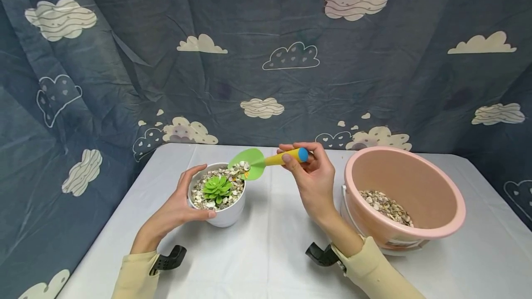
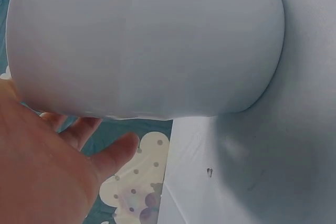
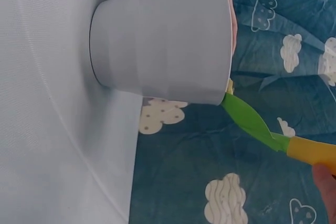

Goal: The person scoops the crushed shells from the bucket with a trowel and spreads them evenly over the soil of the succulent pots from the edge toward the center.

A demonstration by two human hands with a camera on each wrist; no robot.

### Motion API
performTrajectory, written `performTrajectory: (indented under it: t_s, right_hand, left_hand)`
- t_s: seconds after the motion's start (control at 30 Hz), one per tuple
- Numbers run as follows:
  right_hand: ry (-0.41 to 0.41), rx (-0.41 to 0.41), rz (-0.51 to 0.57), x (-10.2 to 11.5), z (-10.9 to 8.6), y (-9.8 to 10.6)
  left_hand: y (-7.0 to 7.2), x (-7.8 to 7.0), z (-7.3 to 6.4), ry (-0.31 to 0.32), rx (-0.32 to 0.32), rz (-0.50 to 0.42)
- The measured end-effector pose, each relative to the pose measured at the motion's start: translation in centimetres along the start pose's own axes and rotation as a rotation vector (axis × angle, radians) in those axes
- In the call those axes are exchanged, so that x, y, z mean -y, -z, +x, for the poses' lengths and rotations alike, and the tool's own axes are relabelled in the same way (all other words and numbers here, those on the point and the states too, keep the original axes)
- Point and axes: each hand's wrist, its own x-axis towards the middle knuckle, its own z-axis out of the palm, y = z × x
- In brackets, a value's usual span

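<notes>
My left hand (image 1: pixel 181 202) holds a white flower pot (image 1: pixel 226 218) by its rim, thumb at the near side and fingers round the far left. In the pot a green succulent (image 1: pixel 217 188) sits among small shell-like pebbles. My right hand (image 1: pixel 313 174) grips the yellow, blue-ended handle of a small garden trowel (image 1: pixel 253 163). The trowel's green blade tilts down toward the pot, and pebbles lie at its tip over the rim. The right wrist view shows that blade (image 3: pixel 249 119) right at the pot's rim, while the pot's wall (image 2: pixel 147 40) fills much of the left wrist view.
A pink bucket (image 1: pixel 453 206) with pebbles (image 1: pixel 386 206) in it stands on the right of the white-covered table (image 1: pixel 270 262), close to my right forearm. Behind the table hangs a dark blue cloth (image 1: pixel 232 82) with cloud prints.
</notes>
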Motion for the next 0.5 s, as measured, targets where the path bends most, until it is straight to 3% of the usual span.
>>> performTrajectory:
  t_s: [0.23, 0.5]
  right_hand:
    - [0.009, 0.007, -0.007, 0.09, -0.21, 0.02]
    - [0.008, -0.005, 0.012, 0.05, -0.08, 0.17]
  left_hand:
    - [-0.19, 0.33, 0.19, -0.045, -0.004, -0.008]
    - [0.16, 0.69, 0.25, -0.084, 0.036, -0.111]
